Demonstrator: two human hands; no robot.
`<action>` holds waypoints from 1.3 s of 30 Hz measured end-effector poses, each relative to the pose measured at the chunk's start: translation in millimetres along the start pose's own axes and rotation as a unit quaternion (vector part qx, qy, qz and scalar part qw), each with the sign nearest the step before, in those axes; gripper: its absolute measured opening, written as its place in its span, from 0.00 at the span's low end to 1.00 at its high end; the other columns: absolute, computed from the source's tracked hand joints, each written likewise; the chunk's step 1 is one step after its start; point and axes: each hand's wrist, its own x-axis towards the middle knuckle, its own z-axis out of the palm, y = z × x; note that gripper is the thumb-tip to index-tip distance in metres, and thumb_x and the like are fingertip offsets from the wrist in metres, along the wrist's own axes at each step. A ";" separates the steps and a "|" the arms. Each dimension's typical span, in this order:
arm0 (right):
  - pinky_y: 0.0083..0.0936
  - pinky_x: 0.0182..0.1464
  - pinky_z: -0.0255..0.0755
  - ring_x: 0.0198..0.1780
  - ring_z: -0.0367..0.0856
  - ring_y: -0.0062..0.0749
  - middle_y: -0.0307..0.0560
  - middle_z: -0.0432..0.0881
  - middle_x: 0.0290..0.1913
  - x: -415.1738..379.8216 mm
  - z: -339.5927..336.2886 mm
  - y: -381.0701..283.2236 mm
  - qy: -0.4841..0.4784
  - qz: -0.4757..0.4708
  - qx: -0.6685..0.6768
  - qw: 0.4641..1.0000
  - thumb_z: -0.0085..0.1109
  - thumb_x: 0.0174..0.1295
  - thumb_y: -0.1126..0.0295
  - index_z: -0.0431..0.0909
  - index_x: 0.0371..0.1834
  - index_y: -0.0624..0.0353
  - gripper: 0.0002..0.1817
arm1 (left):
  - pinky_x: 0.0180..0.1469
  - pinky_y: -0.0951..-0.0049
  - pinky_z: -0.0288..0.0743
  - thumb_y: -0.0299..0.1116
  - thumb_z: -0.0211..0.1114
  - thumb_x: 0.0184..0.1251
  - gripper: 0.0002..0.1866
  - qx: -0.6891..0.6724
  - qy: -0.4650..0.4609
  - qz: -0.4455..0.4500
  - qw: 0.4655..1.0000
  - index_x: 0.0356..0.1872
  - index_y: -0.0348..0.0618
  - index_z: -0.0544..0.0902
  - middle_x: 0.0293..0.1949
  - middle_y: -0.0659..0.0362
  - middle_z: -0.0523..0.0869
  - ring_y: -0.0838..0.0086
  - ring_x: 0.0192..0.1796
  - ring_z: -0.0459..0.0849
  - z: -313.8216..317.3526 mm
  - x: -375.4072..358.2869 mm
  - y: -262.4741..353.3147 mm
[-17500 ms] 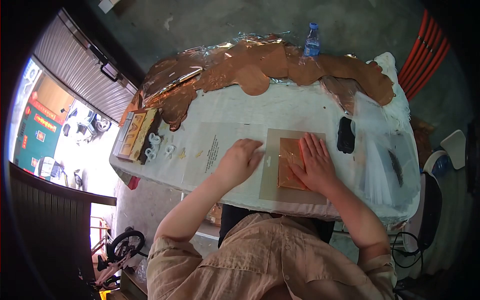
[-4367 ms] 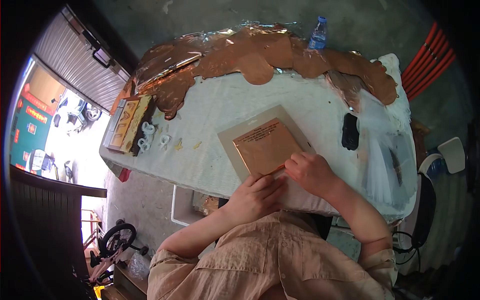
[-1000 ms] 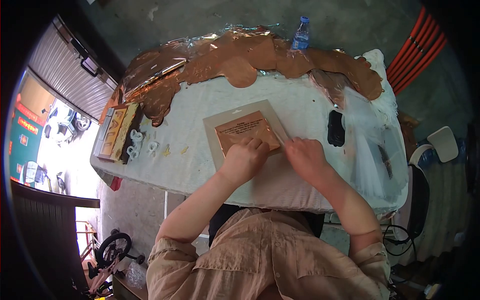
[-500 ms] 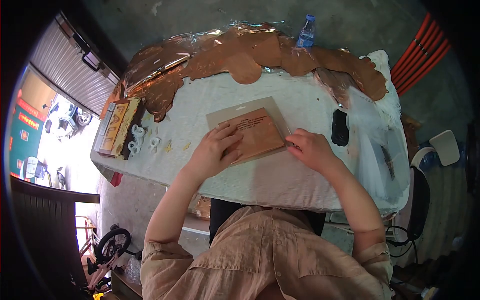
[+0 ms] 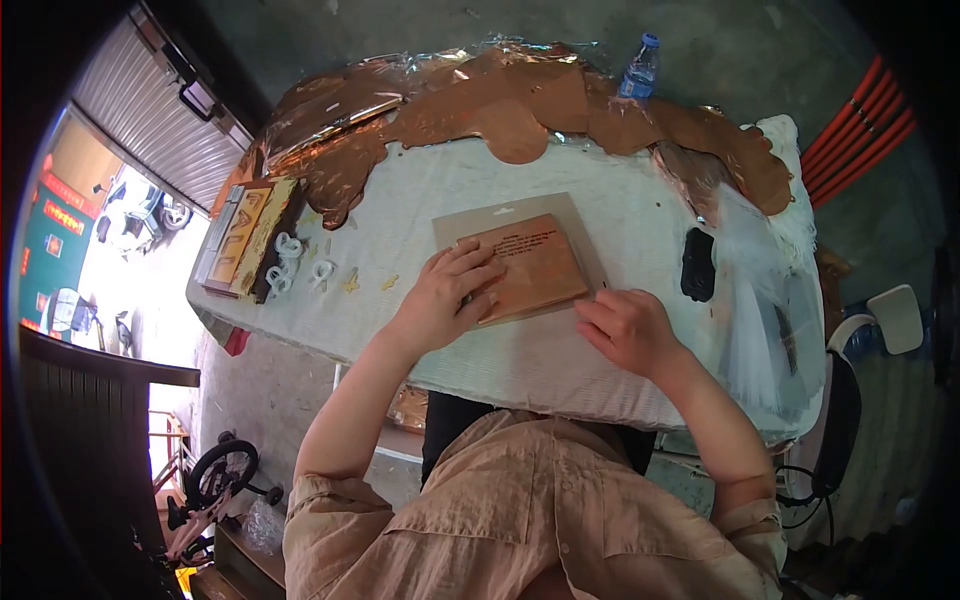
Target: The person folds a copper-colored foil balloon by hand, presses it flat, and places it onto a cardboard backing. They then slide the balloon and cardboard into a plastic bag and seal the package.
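Note:
A flat brown packet with printed dark text [image 5: 545, 265] lies on a grey-beige backing card [image 5: 457, 228] with a hanging slot, on the white-covered table. My left hand [image 5: 450, 295] rests on the packet's left side, fingers spread. At the lower right corner of the card is my right hand [image 5: 630, 330], its fingers curled together; whatever they may hold is too small or hidden to make out.
White rings [image 5: 285, 262], small yellow pieces [image 5: 351, 280] and a stack of boards [image 5: 245, 240] lie left. Brown sheets [image 5: 480, 110] and a bottle [image 5: 640, 68] line the far edge. A black object [image 5: 698, 265] and clear plastic bags [image 5: 765, 320] lie right.
My right hand has drawn slightly away from the packet's edge, down and to the right. My left hand stays on the packet. The whole view has shifted a little.

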 end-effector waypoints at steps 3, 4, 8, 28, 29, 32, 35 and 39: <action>0.34 0.32 0.74 0.29 0.80 0.38 0.41 0.76 0.29 2.8 1.4 -2.9 0.029 0.008 -0.001 1.000 0.67 0.53 0.68 0.82 0.41 0.56 0.12 | 0.71 0.54 0.59 0.35 0.65 0.63 0.21 -0.002 0.005 0.000 1.000 0.58 0.47 0.81 0.62 0.52 0.77 0.56 0.70 0.67 0.1 0.2 1.1; 0.34 0.32 0.74 0.29 0.80 0.38 0.42 0.76 0.29 3.6 1.5 -3.5 0.031 0.005 -0.012 0.999 0.67 0.53 0.68 0.82 0.43 0.56 0.13 | 0.71 0.54 0.59 0.35 0.65 0.63 0.21 -0.001 0.005 -0.001 1.000 0.58 0.47 0.81 0.62 0.52 0.77 0.56 0.70 0.67 -0.2 0.4 1.6; 0.34 0.33 0.74 0.29 0.80 0.39 0.42 0.77 0.31 8.5 3.0 -6.4 0.018 0.011 -0.026 0.999 0.67 0.53 0.68 0.82 0.46 0.58 0.16 | 0.71 0.55 0.59 0.35 0.65 0.63 0.20 -0.001 0.011 0.003 1.000 0.57 0.46 0.81 0.62 0.52 0.77 0.55 0.70 0.68 -0.2 0.2 1.3; 0.34 0.35 0.74 0.31 0.80 0.38 0.42 0.76 0.31 7.0 6.7 -11.8 -0.001 0.018 -0.016 1.000 0.67 0.53 0.67 0.81 0.46 0.59 0.17 | 0.73 0.55 0.55 0.39 0.69 0.60 0.27 -0.010 -0.033 0.007 0.999 0.61 0.44 0.77 0.67 0.49 0.71 0.55 0.74 0.62 -11.3 0.0 5.8; 0.34 0.35 0.74 0.31 0.80 0.38 0.42 0.77 0.32 7.7 6.0 -12.3 0.003 0.018 -0.014 1.000 0.67 0.53 0.67 0.81 0.45 0.59 0.17 | 0.73 0.55 0.55 0.39 0.69 0.60 0.27 -0.005 -0.035 0.011 0.999 0.61 0.44 0.77 0.68 0.49 0.71 0.55 0.74 0.62 -10.9 -0.2 4.8; 0.34 0.36 0.74 0.31 0.80 0.39 0.43 0.78 0.33 10.5 -4.8 -12.9 -0.022 0.035 0.019 0.999 0.67 0.52 0.68 0.82 0.42 0.59 0.14 | 0.73 0.55 0.55 0.39 0.69 0.60 0.28 0.006 -0.041 0.014 0.999 0.61 0.45 0.76 0.68 0.50 0.70 0.55 0.74 0.61 -11.1 0.5 4.0; 0.34 0.38 0.74 0.34 0.80 0.40 0.44 0.78 0.33 14.1 -0.7 -17.0 -0.029 0.010 0.049 0.998 0.66 0.53 0.70 0.81 0.38 0.59 0.10 | 0.73 0.55 0.55 0.40 0.69 0.60 0.29 0.020 -0.048 0.011 0.999 0.63 0.46 0.75 0.69 0.51 0.69 0.55 0.74 0.61 -10.5 -1.2 6.1; 0.36 0.40 0.75 0.36 0.79 0.43 0.46 0.78 0.33 29.4 21.0 -50.2 0.018 -0.016 0.126 0.992 0.65 0.54 0.72 0.79 0.37 0.59 0.08 | 0.73 0.55 0.55 0.41 0.68 0.61 0.29 0.039 -0.042 0.018 0.998 0.64 0.47 0.73 0.69 0.51 0.69 0.55 0.74 0.61 -7.1 -3.7 7.6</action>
